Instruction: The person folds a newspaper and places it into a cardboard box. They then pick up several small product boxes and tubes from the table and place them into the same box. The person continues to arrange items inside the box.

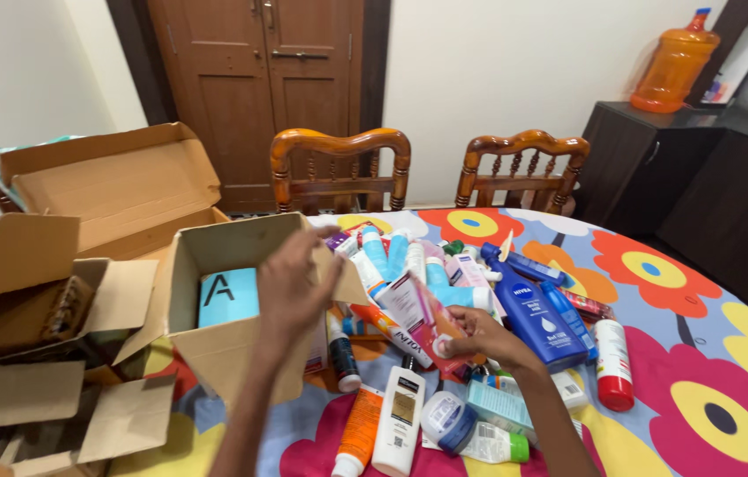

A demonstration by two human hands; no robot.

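Note:
My left hand (293, 287) rests on the near wall of a small open cardboard box (215, 349), fingers spread over its rim. A light blue card with a black letter (228, 296) sits inside the box. My right hand (480, 338) grips a pink and white tube (418, 309) by its lower end, lifted over a pile of cosmetic tubes and bottles (445, 265). A dark blue lotion bottle (533, 314) lies just right of that hand.
Larger open cardboard boxes (83, 194) stand at the left. A floral tablecloth (701, 353) covers the table. A red can (612, 362), an orange tube (358, 433) and a white bottle (400, 420) lie near. Two wooden chairs (343, 168) stand behind.

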